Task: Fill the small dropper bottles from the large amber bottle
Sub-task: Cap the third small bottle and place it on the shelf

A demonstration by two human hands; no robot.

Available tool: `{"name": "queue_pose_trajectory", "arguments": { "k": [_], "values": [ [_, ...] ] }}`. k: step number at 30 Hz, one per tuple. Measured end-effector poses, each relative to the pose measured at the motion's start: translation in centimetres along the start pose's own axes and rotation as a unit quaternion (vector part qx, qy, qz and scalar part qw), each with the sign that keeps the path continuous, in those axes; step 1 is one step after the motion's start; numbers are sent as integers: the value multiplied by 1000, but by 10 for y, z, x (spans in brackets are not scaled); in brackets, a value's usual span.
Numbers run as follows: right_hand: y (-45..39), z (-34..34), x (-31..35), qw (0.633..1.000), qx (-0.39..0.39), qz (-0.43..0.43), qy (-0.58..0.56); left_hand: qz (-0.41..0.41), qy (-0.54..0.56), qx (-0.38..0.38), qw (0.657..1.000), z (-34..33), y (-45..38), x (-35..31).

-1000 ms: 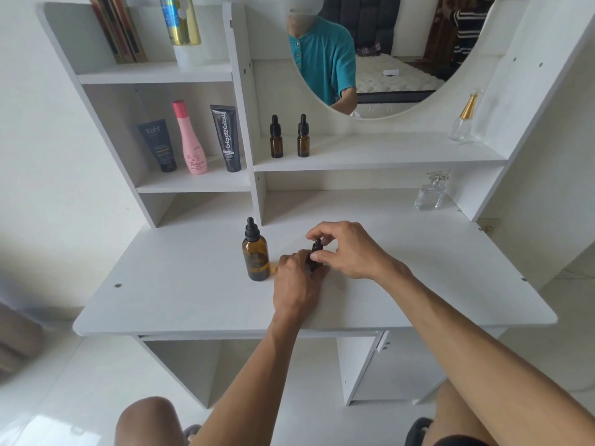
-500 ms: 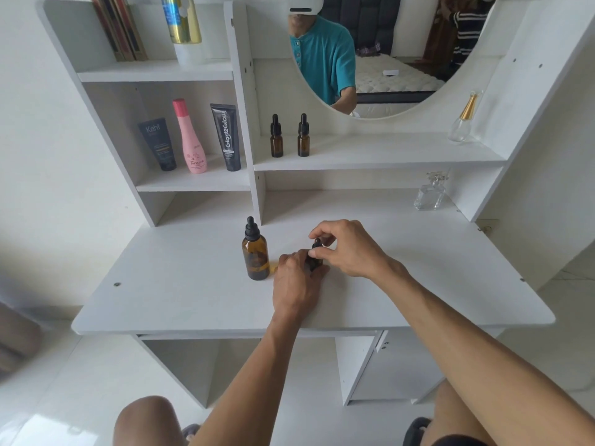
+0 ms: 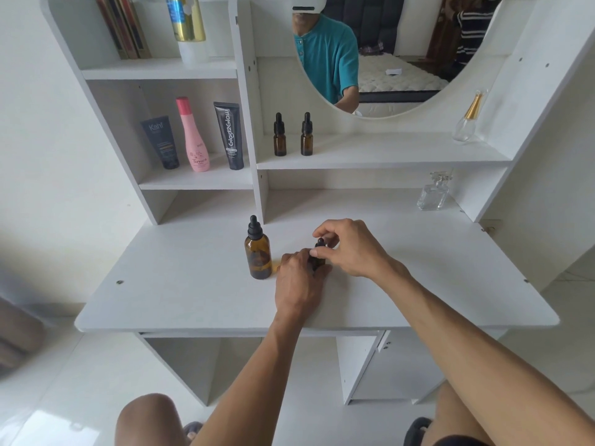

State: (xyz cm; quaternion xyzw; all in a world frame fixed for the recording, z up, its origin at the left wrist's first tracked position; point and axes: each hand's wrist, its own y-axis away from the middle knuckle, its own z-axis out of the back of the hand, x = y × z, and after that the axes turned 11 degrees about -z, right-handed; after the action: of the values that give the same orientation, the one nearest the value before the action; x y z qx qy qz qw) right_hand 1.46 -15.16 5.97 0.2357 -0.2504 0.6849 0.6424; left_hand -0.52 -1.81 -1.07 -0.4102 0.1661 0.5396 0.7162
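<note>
The large amber bottle (image 3: pixel 258 254) stands upright on the white desk (image 3: pixel 180 284) with its black dropper cap on. Just to its right, my left hand (image 3: pixel 297 281) is wrapped around a small dropper bottle (image 3: pixel 317 261), which is mostly hidden by my fingers. My right hand (image 3: pixel 349 247) pinches the small bottle's black dropper cap (image 3: pixel 320 243) from above. Two more small amber dropper bottles (image 3: pixel 280 136) (image 3: pixel 306 136) stand capped on the shelf under the mirror.
Three cosmetic containers (image 3: pixel 193 136) stand on the left shelf. A clear glass perfume bottle (image 3: pixel 433 193) sits at the desk's back right, and a gold-capped bottle (image 3: pixel 467 120) stands on the shelf above it. A mirror (image 3: pixel 386 53) hangs behind.
Both hands stay on the small bottle; my right fingers have shifted slightly around its cap. The large bottle has not moved.
</note>
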Motion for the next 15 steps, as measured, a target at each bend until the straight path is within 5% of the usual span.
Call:
{"name": "queue_pose_trajectory", "arguments": {
  "k": [15],
  "values": [
    [0,-1,-4,1000,-2,-21,-19,3,2,-3,1000,1,1,-3]
  ]
}}
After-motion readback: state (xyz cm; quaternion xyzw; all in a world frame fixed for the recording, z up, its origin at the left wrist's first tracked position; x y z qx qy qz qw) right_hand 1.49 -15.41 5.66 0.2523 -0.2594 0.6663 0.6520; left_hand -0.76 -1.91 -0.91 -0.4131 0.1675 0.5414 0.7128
